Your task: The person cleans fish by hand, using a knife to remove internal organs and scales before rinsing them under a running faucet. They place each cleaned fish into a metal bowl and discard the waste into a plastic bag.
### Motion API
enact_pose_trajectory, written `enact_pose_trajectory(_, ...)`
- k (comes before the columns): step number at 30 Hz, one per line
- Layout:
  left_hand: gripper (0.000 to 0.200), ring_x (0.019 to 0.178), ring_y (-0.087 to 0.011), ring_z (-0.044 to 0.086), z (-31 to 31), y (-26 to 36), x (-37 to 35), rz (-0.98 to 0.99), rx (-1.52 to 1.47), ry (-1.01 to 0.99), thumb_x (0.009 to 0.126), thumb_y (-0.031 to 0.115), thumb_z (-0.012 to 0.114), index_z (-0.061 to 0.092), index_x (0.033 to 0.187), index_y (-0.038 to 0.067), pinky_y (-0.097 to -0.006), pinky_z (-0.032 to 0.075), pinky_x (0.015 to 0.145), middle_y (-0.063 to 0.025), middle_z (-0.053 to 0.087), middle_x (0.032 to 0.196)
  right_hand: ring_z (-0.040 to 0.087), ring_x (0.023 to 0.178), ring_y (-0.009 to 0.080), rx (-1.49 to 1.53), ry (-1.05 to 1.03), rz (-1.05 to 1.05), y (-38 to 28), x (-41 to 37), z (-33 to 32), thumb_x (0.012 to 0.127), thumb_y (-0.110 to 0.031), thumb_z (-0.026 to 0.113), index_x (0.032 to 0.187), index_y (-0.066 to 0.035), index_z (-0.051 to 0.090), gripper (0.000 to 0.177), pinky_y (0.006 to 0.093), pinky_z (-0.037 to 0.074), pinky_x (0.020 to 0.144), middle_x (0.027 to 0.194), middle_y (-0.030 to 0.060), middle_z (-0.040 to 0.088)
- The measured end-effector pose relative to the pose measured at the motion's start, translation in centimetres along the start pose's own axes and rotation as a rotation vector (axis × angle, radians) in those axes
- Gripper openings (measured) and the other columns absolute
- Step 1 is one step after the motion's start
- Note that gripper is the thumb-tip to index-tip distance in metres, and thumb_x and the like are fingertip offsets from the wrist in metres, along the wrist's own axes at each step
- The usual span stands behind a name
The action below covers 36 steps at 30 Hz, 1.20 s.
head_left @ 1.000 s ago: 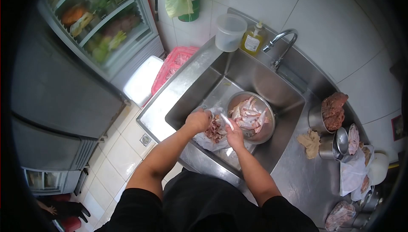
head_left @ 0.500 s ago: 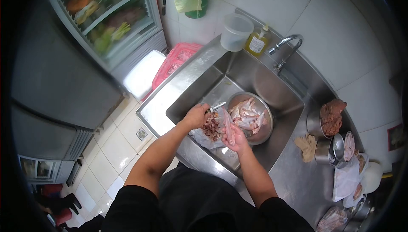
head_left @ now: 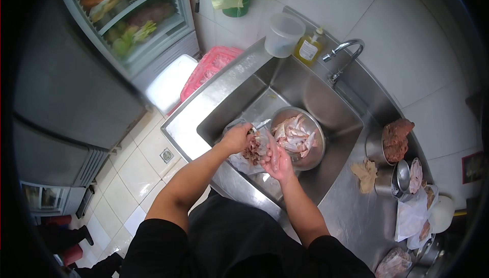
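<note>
My left hand (head_left: 237, 138) is closed around a small tool; its short silver blade (head_left: 263, 124) points toward the bowl, and the handle is hidden in my fist. In my right hand (head_left: 279, 164) lies a slim pinkish fish (head_left: 273, 150), its upper end toward the blade. Below and between both hands, a clear plastic bag (head_left: 237, 163) holds reddish-brown scraps (head_left: 252, 151). Just right of the hands, a round metal bowl (head_left: 317, 158) contains several pale pink fish (head_left: 295, 135).
A steel sink (head_left: 331, 125) surrounds the bowl and bag. Along its back edge stand a clear plastic tub (head_left: 284, 36), a yellow soap bottle (head_left: 308, 48) and a tap (head_left: 351, 56). On the right counter are metal pots (head_left: 376, 148), a tan cloth (head_left: 364, 175) and bagged food (head_left: 393, 262).
The fingers of my right hand have curled closer around the fish. Both hands stay over the bag, and the view has shifted slightly.
</note>
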<state>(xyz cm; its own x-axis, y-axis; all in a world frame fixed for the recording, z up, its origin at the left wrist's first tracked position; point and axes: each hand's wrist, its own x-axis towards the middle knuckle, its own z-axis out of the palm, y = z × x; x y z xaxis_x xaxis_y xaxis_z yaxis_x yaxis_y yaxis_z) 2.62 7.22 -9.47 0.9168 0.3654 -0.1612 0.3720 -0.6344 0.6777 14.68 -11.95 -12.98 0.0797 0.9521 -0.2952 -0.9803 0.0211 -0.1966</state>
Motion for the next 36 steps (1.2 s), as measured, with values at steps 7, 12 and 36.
enact_pose_trajectory(7,0.042,0.1,-0.038,0.063,-1.6,1.8,-1.2,-0.053,-0.116,0.03,0.083,0.026,0.068,0.059,0.12,0.007,-0.0442,0.049,0.087,-0.0226,0.066,0.1,0.061,0.086,0.0221,-0.039,0.173,-0.076,-0.7,0.7,-0.4,0.098,-0.034,0.048,0.11,-0.005,0.058,0.032,0.0408,0.049,0.085,0.092,0.0063,0.063)
enact_pose_trajectory(12,0.052,0.093,-0.0376,0.066,0.3,4.6,-2.9,-0.033,-0.184,0.066,0.073,0.034,0.079,0.06,0.111,0.005,-0.0427,0.052,0.084,-0.021,0.068,0.098,0.06,0.097,0.0278,-0.111,0.399,-0.292,-0.2,2.3,3.3,0.102,-0.026,0.039,0.111,0.0,0.051,0.03,0.0413,0.05,0.091,0.104,0.0151,0.06)
enact_pose_trajectory(36,0.018,0.062,-0.0132,0.061,0.7,5.6,-2.9,-0.511,-1.177,-0.009,0.091,0.008,0.056,0.061,0.107,0.0,-0.0259,0.047,0.049,-0.0075,0.065,0.078,0.063,0.066,0.0173,-0.859,0.465,-0.271,-0.3,2.5,5.5,0.096,-0.021,0.057,0.108,0.003,0.054,0.026,0.0304,0.047,0.046,0.086,0.0107,0.063)
